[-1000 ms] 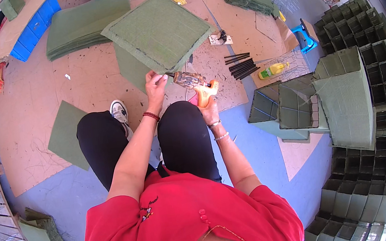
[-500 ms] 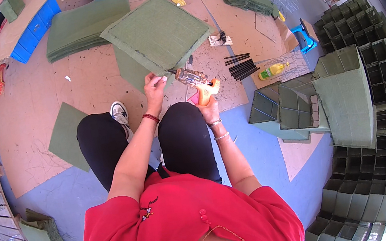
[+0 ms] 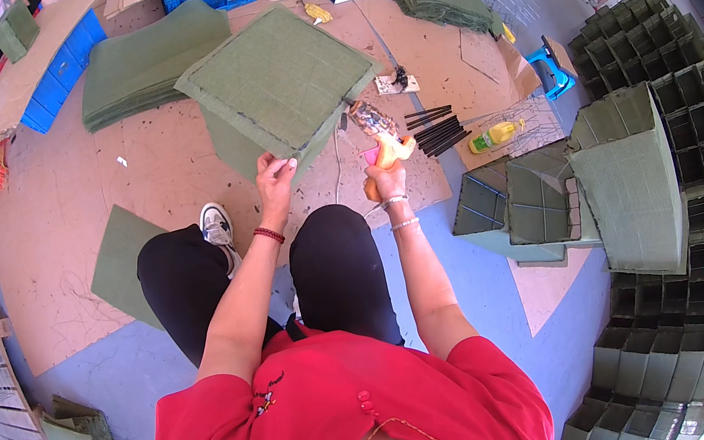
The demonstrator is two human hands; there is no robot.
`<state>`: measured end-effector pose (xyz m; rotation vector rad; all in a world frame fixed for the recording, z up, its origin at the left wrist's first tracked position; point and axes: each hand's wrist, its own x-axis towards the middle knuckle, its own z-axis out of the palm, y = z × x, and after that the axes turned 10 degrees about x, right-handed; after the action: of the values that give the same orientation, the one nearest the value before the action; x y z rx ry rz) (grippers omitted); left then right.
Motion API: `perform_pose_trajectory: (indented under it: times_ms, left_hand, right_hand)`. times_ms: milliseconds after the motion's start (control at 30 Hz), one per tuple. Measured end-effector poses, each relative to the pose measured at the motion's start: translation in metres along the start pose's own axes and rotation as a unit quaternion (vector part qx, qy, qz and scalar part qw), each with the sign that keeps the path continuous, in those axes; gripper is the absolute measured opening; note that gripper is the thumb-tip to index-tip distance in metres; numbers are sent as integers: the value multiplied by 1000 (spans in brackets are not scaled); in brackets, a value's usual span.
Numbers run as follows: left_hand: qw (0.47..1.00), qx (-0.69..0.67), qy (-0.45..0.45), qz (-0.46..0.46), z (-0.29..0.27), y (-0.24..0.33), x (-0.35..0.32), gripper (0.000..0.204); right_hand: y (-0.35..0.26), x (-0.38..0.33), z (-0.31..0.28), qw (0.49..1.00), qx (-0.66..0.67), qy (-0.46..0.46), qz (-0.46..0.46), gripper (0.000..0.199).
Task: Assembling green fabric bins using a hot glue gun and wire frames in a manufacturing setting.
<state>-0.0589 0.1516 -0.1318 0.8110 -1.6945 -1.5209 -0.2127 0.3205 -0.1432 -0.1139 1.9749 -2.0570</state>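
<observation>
Green felt square (image 3: 277, 81) lies on the brown cardboard floor sheet (image 3: 71, 226) ahead of my knees, resting on another green piece beneath it. My left hand (image 3: 275, 177) pinches its near corner between thumb and fingers, closed tight on the edge. My right hand (image 3: 385, 180) is wrapped around the orange grip of a glue gun (image 3: 377, 130), whose nozzle points toward the square's right edge, just beside it. Black glue sticks (image 3: 438, 127) lie near the gun, next to a yellow bottle (image 3: 493, 137). A stack of green sheets (image 3: 138, 65) sits beyond, and finished green grid boxes (image 3: 627, 170) stand to my right.
</observation>
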Motion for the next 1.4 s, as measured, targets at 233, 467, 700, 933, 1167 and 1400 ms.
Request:
perform_pose_trajectory:
  times_ms: [233,467,700,933,1167,1400]
  left_hand:
    - [1000,7,-26,3,4,1,4,18]
    - [1000,9,-25,-9,3,-5,4,19]
    - [996,-4,-78,36,52,-11,9,16]
    - [949,-124,-279,-77,22,1,24,19]
    - [936,-257,122,-206,-62,6,110,49]
    - [969,-113,-37,-216,-74,20,157,84]
  right_hand:
    - [12,92,-22,999,-2,38,-10,36]
    - [-1,126,-1,995,-77,61,8,36]
    - [51,137,21,985,90,123,83,35]
    - [61,101,-38,963,156,219,27,25]
    - [-76,69,-95,995,-15,-99,-24,24]
    - [-174,51,10,878,-355,-283,-149,56]
